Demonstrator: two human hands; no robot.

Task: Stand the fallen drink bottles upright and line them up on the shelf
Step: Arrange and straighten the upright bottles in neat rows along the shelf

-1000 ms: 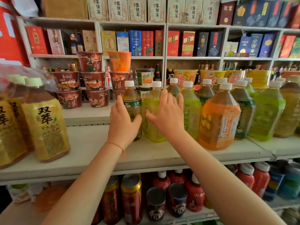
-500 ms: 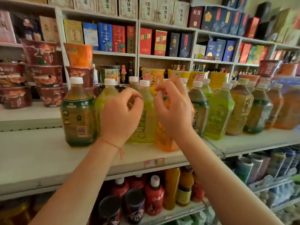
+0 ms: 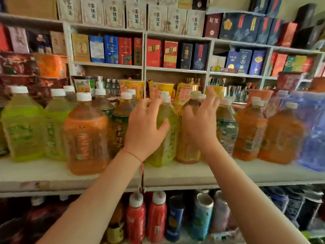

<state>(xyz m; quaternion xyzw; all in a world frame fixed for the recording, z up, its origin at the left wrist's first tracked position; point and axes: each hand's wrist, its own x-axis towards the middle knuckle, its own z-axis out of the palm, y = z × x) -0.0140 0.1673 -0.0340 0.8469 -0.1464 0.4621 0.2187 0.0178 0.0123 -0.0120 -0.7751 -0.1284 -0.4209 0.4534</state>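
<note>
Large drink bottles with white caps stand upright in a row on the white shelf. My left hand lies with spread fingers against a light green bottle, the thumb across its front. To its right, my right hand rests on the shoulder of an amber bottle, its fingers straight and reaching up to the caps. An orange bottle stands nearest the shelf's front edge on the left. No bottle in view lies on its side.
More green bottles stand to the left, orange ones and a blue-wrapped pack to the right. Noodle cups sit behind the row. Boxes fill the upper shelves. Red bottles and cans stand on the shelf below.
Both hands have shifted right along the row onto other bottles. Their fingers have gone from curled to spread. The view has followed to the right.
</note>
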